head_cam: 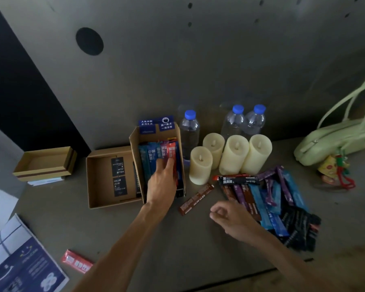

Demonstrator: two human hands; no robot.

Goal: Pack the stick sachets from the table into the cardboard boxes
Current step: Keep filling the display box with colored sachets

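A tall open cardboard box stands mid-table, holding several blue, purple and red stick sachets side by side. My left hand reaches into it, fingers pressed on a red sachet. My right hand hovers with fingers curled and nothing in it, at the left edge of a loose pile of sachets. One brown sachet lies between the box and the pile. A red sachet lies alone near the table's front left. A flat open cardboard box sits left of the tall one.
Several cream pillar candles and three water bottles stand behind the pile. A green handbag is at far right. A small lidded box sits at left, a blue booklet at front left.
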